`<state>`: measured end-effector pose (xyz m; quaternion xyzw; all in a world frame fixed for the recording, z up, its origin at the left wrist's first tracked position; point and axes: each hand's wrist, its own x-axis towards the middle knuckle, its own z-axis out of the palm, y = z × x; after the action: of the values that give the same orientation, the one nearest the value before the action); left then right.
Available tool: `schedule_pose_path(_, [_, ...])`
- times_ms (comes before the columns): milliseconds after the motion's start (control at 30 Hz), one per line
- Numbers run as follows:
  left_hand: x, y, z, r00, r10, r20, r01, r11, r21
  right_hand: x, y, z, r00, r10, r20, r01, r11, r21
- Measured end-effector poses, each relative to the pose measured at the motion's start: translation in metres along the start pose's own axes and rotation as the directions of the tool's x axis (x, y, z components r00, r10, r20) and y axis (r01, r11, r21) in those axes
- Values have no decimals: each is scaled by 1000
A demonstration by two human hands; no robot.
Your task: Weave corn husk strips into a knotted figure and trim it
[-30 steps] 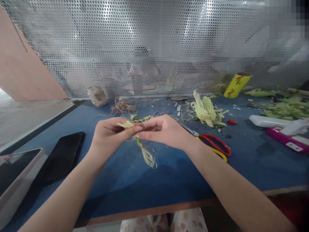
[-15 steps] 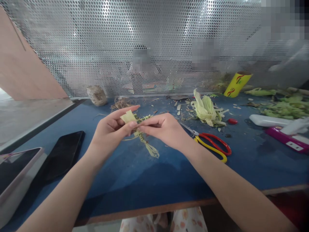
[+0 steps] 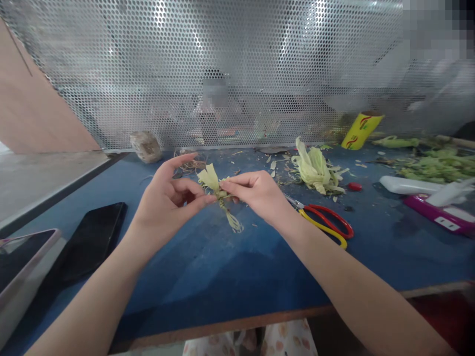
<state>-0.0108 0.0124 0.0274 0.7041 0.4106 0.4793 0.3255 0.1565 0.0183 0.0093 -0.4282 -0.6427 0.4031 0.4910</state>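
Note:
Between my hands, above the blue tabletop, is a small braided corn husk piece, pale green, with a flat strip sticking up and a loose frayed tail hanging down. My right hand pinches it from the right with thumb and forefinger. Along its left edge, the thumb and a curled finger of my left hand come together, while the left forefinger stretches out above. Whether a fine strand lies in the left pinch is too small to tell. Scissors with red and yellow handles lie beside my right wrist, blades partly hidden.
A bundle of husks lies behind the scissors. Further right are a yellow roll, a white and purple tool and green leaves. A black phone lies left. A perforated metal screen backs the table.
The left fingers have loosened and drawn slightly left, uncovering more of the husk piece. My right hand now pinches its upper right side. The view has shifted slightly.

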Motion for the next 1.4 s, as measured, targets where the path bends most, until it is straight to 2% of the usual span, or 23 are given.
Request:
schedule_pose_path(100, [0,0,-1,1000,-17,18,17,1000,-8,1,3,-2,999,20,-25,-19,1000,22])
schedule_pose_path(300, [1,-5,-3,986,-109,122,123,986,-109,3,3,-1,995,-11,-97,4,997,-73])
schedule_pose_path(467, [1,-7,-5,973,-157,169,178,977,-119,4,3,0,993,-22,-115,17,999,-44])
schedule_pose_path(567, [2,-5,-7,974,-134,180,149,986,-73,4,3,0,995,-37,-93,33,998,-44])
schedule_pose_path(733, [6,-7,-11,979,-32,201,-1,987,163,4,5,1,994,-90,54,95,990,-102])
schedule_pose_path(800, [7,-10,-11,991,46,128,-82,953,292,3,5,2,993,-89,79,97,988,-117])
schedule_pose_path(900, [6,-14,-10,993,104,57,-118,910,396,2,5,4,994,-68,81,77,991,-113])
schedule_pose_path(1167, [1,-12,-2,998,43,-55,-34,987,157,-2,4,16,1000,9,10,-10,999,47])
schedule_pose_path(1300, [2,-11,1,999,-9,-37,8,1000,-21,-3,6,21,1000,-13,-24,13,999,31])
schedule_pose_path(1400, [1,-12,2,998,55,-32,-55,998,15,-4,6,20,1000,4,-10,-4,1000,-24])
